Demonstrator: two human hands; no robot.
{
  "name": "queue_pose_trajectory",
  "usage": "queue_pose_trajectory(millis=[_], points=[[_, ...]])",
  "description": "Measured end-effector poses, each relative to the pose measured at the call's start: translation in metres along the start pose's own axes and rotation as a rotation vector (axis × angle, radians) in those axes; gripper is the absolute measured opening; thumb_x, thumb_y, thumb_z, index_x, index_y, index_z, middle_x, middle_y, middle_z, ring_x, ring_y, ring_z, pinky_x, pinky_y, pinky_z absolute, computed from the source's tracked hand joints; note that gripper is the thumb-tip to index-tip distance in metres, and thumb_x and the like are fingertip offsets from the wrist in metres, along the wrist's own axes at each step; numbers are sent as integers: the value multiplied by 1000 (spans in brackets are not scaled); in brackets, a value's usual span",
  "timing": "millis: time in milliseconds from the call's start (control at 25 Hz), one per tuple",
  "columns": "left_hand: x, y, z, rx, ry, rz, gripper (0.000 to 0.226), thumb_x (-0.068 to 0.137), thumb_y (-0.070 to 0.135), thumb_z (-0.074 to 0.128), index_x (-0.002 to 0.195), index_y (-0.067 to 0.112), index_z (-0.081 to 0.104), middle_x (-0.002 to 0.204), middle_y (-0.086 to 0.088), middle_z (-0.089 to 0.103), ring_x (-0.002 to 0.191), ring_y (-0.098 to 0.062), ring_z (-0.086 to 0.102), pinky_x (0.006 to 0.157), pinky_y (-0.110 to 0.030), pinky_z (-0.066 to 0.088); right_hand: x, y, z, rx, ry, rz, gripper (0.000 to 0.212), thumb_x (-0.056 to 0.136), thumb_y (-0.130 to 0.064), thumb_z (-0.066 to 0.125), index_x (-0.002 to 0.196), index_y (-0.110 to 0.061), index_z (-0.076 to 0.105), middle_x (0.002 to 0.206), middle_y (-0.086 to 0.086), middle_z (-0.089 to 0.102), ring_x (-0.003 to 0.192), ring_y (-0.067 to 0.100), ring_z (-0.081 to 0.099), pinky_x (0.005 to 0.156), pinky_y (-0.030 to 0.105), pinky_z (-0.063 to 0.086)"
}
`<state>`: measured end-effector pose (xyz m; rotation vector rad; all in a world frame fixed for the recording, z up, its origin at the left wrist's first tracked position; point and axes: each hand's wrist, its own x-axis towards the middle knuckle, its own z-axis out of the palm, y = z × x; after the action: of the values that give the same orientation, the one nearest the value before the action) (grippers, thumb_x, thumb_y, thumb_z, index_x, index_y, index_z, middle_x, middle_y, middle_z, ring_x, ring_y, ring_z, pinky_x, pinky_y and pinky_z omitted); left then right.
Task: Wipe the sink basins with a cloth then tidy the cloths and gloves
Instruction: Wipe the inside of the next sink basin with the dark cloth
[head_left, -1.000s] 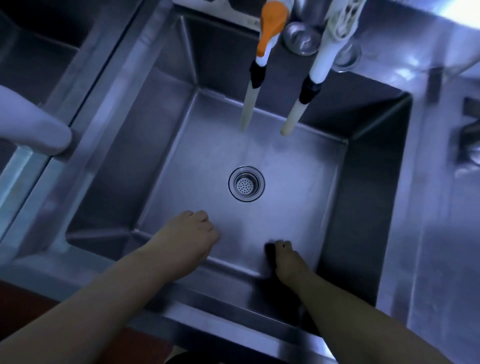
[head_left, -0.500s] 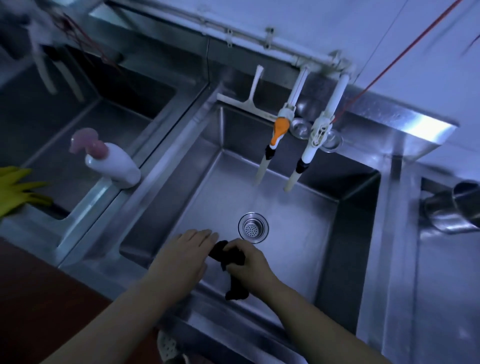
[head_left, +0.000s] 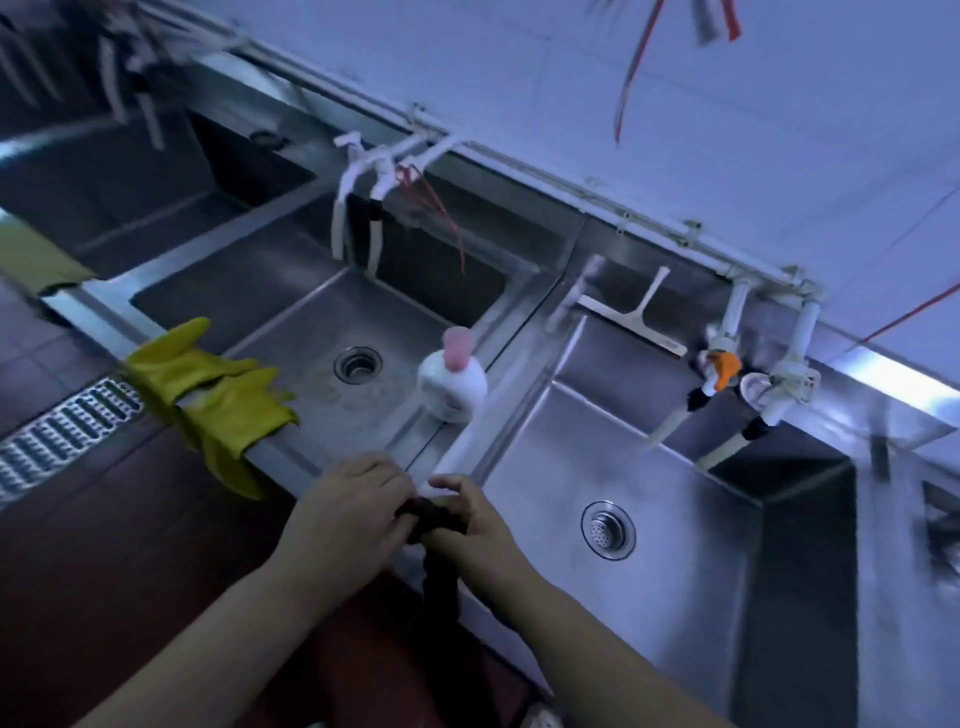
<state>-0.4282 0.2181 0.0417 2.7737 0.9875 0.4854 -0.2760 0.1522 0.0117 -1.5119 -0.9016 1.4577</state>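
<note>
While bunched low centre, dark cloth (head_left: 439, 525) pinched by left hand (head_left: 345, 512) and right hand (head_left: 475, 525); probably soft, limp, best gathered mid-bundle.

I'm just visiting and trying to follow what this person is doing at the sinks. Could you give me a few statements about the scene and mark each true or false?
1. Both hands hold a dark cloth. True: the left hand and the right hand grip it together above the sink's front edge.
2. The yellow gloves are being worn. False: they hang over the front rim of the middle basin.
3. A white bottle with a pink pump stands on the divider between two basins. True.
4. The squeegee lies on the floor. False: it rests at the back of the right basin.
</note>
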Motion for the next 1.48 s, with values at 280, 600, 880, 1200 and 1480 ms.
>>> queue_pose_trajectory(millis=[280,600,880,1200,1480], points=[[-71,-130,-93,24,86,-267,11,67,32,62,71,22,64,70,7,64,71,-18,62,68,-31,46,47,-34,177,-188,-85,-230,41,84,-3,55,114,-32,59,111,-11,66,104,2,60,88,23,50],[-58,-207,-121,-145,237,-468,11,76,23,70,83,24,61,74,4,64,74,-20,59,58,-28,33,102,-57,214,-492,184,-239,12,84,-27,58,86,-38,61,84,-14,63,77,-5,60,69,17,48],[-2,-288,-120,-200,138,-482,7,86,26,62,93,27,59,82,11,62,79,-14,59,58,-26,38,204,-102,196,-484,378,-301,16,94,-23,49,85,-29,61,77,-10,63,71,1,57,63,29,47],[99,-415,-129,-216,11,-547,17,88,16,54,91,33,58,75,15,61,69,-4,57,56,-27,47,333,-165,192,-540,470,-288,14,90,-32,60,76,-28,60,70,-13,60,65,0,55,55,25,42],[154,-506,-83,-237,-111,-540,17,84,16,59,93,30,64,82,15,54,77,-7,53,56,-20,35,411,-173,195,-715,442,-214,12,89,-28,62,78,-26,60,72,-15,58,66,2,55,54,20,40]])
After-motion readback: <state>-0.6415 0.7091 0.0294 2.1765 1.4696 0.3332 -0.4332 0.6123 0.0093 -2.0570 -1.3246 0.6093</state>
